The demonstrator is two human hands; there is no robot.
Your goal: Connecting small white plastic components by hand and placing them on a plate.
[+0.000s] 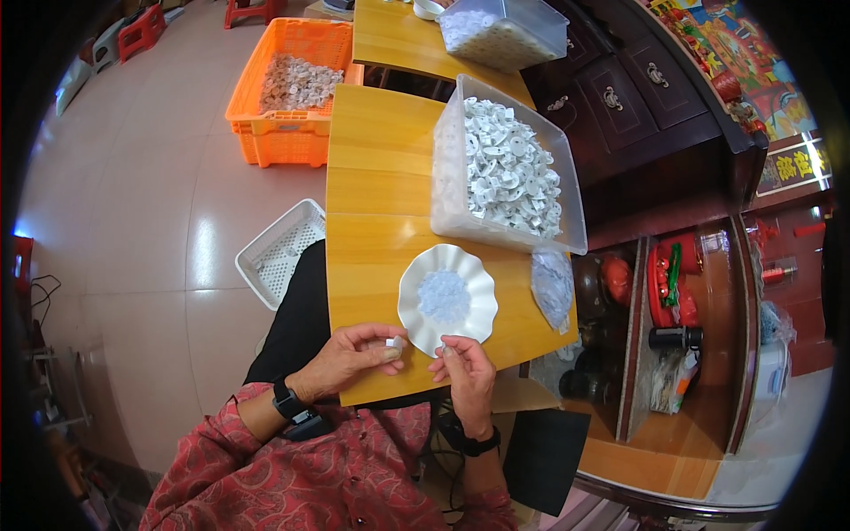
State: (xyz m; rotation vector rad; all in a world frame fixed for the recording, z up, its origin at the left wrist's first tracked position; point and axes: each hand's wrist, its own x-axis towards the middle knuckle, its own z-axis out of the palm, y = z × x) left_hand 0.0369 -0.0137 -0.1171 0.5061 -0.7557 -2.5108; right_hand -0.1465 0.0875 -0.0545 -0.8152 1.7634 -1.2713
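One white piece (394,342) seems in progress, pinched in the left hand (352,358) near the table (372,195)'s front edge, right hand (469,376) pinched narrow (contents unclear), with plenty of bits (444,297) left.

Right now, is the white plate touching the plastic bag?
Apart: the head view shows a strip of yellow table between the white plate and the plastic bag.

We see a red paisley-patterned buttoned shirt (354,473) at the frame's bottom, black trousers (297,305), and two black wrist straps (286,401).
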